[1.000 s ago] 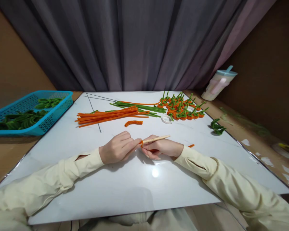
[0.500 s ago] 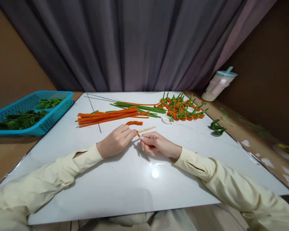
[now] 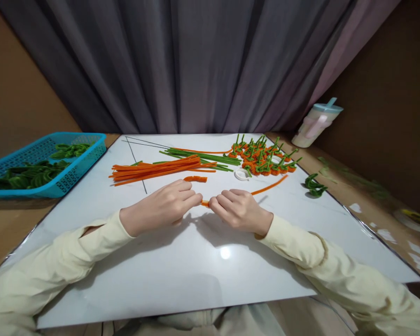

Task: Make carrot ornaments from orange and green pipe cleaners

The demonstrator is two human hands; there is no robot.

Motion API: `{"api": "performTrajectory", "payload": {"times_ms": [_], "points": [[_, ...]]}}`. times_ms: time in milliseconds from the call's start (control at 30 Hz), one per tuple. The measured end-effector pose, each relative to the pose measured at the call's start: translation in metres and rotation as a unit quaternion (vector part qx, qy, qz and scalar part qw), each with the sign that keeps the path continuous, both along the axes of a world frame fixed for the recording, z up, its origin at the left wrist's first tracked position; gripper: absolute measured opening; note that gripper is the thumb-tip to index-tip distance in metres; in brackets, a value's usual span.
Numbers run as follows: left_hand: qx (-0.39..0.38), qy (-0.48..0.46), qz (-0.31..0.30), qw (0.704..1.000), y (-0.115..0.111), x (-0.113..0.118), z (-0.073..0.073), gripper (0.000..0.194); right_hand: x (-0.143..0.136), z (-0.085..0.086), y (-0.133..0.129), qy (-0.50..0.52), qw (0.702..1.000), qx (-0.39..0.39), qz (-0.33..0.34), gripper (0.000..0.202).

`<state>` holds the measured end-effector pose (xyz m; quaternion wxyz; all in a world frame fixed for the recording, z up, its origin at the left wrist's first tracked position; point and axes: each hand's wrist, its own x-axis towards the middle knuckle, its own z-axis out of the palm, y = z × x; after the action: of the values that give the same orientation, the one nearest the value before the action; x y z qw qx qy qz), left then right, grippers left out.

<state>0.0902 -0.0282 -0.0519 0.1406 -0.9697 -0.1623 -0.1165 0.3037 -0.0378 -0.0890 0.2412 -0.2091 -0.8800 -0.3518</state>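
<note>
Hands above a white tabletop [image 3: 182, 280], facing grey curtains [image 3: 203, 65].

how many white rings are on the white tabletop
2. One white ring lies just on the near side of the orange-and-green chenille pieces; a second white ring sits among them, partly covered. More could be hidden under those pieces.
</note>
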Motion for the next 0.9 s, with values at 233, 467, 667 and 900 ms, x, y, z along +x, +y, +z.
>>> {"api": "performTrajectory", "payload": {"times_ms": [233,467,667,900], "points": [[-0.146,-0.017,-0.027,0.989,0.000,-0.004,0.009,0.025,0.000,0.000,0.003,0.051,0.994,-0.090,0.038,0.026],[-0.297,-0.167,-0.097,0.935,0.000,-0.001,0.007,0.024,-0.001,0.000,0.003,0.167,0.870,-0.447,0.125,0.022],[-0.324,-0.264,-0.065,0.906,-0.002,0.005,-0.008,0.025,-0.001,0.008,0.004,0.210,0.631,-0.728,0.165,0.029],[-0.187,-0.334,0.042,0.923,0.004,0.008,-0.022,0.021,-0.013,-0.007,0.001,0.314,0.537,-0.776,0.099,0.039]]}}
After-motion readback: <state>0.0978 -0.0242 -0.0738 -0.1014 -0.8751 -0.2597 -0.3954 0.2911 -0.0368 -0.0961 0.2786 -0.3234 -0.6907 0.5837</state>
